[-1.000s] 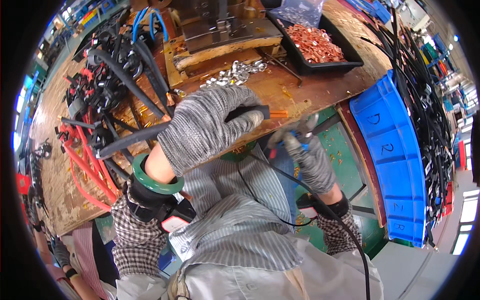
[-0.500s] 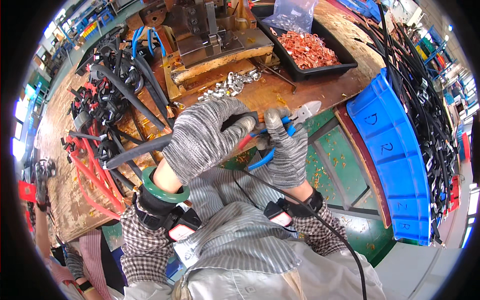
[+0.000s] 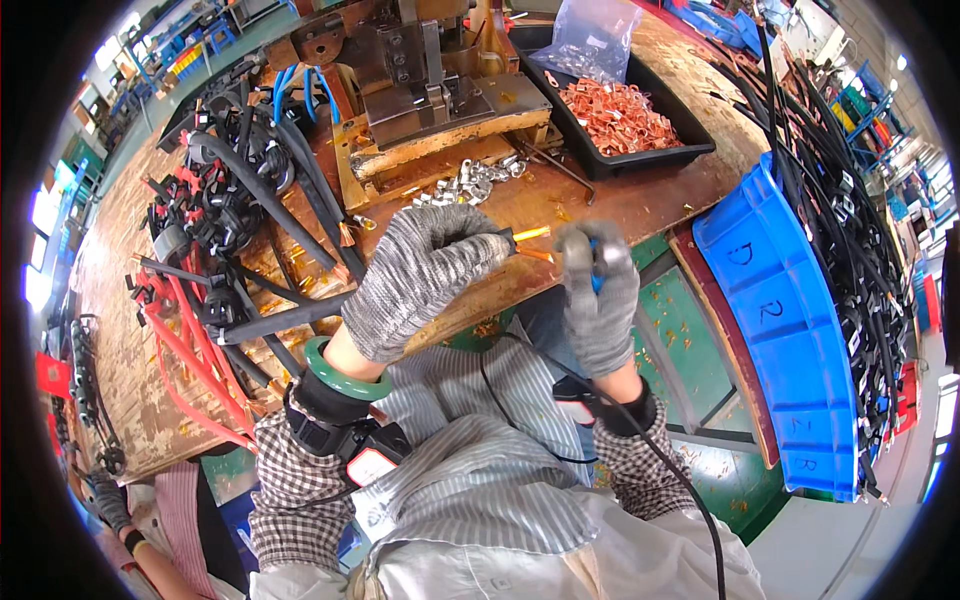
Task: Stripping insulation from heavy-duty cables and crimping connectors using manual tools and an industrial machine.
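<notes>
My left hand (image 3: 425,280), in a grey knit glove, is closed around a thick black cable (image 3: 285,318). The cable's tail runs out to the left over the table. Beyond the thumb, its cut end shows split strands, one bright yellow-gold (image 3: 532,234) and one copper-coloured (image 3: 537,255). Just right of that end, my right hand (image 3: 602,305), gloved alike and slightly blurred, is closed on cutting pliers. Only a bit of the blue pliers handle (image 3: 597,268) shows between the fingers; the jaws are hidden.
A metal press (image 3: 430,95) stands behind my hands, with silvery cable lugs (image 3: 470,183) before it. A black tray (image 3: 650,160) holds copper pieces (image 3: 620,118). Cable bundles (image 3: 235,190) lie left; a blue bin (image 3: 775,320) stands right. Another person's hand (image 3: 108,500) is at far left.
My right hand has moved right and slightly down, away from the cable end, and the pliers' jaws have gone from sight. The cable's bare strands now show. My left hand keeps its grip.
</notes>
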`<move>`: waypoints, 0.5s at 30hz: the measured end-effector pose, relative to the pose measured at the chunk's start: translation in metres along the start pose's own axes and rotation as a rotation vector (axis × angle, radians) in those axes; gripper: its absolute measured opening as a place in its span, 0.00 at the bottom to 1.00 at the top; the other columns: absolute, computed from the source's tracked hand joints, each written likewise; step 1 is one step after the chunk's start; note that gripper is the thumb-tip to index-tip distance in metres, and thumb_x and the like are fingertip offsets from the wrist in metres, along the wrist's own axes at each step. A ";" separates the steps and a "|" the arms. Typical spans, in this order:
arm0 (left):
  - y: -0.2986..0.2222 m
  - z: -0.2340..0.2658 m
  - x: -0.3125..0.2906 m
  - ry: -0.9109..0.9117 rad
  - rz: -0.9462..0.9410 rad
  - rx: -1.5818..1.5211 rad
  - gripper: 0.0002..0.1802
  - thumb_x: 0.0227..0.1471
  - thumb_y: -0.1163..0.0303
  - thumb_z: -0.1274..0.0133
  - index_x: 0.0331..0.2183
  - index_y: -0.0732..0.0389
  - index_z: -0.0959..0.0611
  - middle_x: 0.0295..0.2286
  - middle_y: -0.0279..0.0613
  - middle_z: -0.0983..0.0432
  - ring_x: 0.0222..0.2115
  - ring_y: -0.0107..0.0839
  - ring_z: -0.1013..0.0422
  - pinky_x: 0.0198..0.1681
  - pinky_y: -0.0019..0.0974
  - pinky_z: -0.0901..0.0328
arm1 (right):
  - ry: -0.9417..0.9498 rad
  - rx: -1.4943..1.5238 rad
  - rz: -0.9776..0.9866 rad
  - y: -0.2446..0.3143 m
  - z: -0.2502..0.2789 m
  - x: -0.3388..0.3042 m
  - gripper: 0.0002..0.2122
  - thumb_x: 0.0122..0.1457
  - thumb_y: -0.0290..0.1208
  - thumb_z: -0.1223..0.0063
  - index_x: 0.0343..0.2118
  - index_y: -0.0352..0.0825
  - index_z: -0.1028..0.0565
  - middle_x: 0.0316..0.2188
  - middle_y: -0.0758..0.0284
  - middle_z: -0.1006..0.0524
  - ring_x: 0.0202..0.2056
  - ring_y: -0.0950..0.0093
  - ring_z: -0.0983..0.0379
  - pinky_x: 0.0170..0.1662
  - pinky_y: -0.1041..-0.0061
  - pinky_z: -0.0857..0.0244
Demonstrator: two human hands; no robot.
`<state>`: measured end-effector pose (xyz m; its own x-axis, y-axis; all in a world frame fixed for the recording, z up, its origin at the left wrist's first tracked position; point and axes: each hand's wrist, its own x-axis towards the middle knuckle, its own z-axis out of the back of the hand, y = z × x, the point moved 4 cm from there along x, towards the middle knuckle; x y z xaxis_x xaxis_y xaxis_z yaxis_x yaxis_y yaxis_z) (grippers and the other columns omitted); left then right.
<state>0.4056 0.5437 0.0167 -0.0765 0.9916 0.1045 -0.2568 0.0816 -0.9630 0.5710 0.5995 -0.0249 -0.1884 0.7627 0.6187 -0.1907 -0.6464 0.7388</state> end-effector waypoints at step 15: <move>-0.016 0.000 -0.004 0.110 -0.077 0.160 0.15 0.46 0.64 0.48 0.30 0.69 0.21 0.20 0.35 0.29 0.22 0.21 0.36 0.26 0.27 0.40 | 0.502 -0.262 0.104 0.006 -0.010 0.010 0.13 0.47 0.28 0.47 0.37 0.32 0.30 0.34 0.55 0.30 0.37 0.56 0.32 0.42 0.66 0.37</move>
<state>0.4104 0.5386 0.0315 0.0524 0.9887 0.1401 -0.4084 0.1493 -0.9005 0.5586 0.6030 -0.0167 -0.6409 0.6328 0.4345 -0.3672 -0.7498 0.5504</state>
